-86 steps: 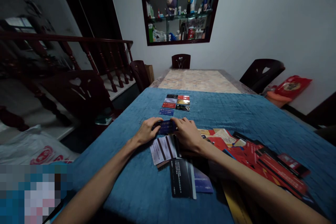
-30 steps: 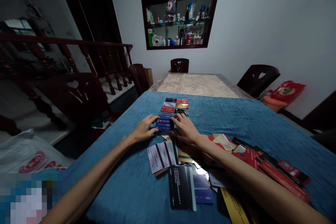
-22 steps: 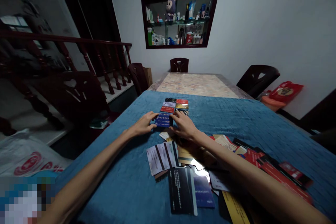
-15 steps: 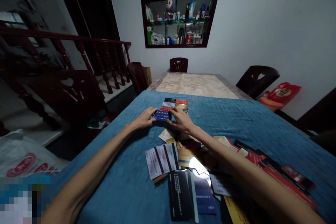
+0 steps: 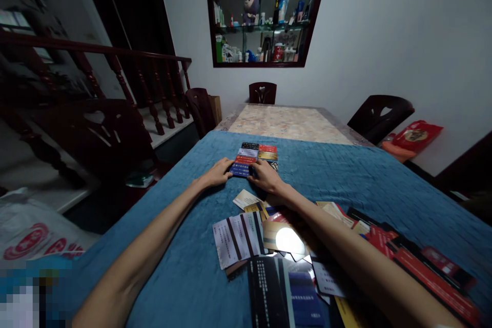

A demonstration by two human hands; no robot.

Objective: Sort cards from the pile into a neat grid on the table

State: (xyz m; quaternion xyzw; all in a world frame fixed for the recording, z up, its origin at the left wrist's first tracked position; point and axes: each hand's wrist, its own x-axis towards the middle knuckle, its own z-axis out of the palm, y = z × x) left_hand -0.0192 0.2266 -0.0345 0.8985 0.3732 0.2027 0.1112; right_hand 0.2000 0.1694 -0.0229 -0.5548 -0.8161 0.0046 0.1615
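A blue card (image 5: pixel 241 169) with white print lies at the near end of a short block of cards, just below a red card (image 5: pixel 244 159). My left hand (image 5: pixel 217 172) grips its left edge with thumb and fingertips. On its right edge, my right hand (image 5: pixel 265 176) holds it with bent fingers, partly covering it. Farther back in the block are a black card (image 5: pixel 250 146), a silver card (image 5: pixel 248 152), an orange-red card (image 5: pixel 268 148) and a gold card (image 5: pixel 268 156). A black-and-white patterned card (image 5: pixel 274 165) shows beside my right hand.
Loose cards overlap nearer me, including silver striped cards (image 5: pixel 237 238), a black card stack (image 5: pixel 267 289) and red cards (image 5: pixel 434 277) beyond my right forearm. A blue cloth (image 5: pixel 177 256) covers the table's near part. Dark chairs (image 5: pixel 262 93) surround it.
Both hands have lowered the blue card onto the cloth, against the red card's near edge. The view has shifted slightly.
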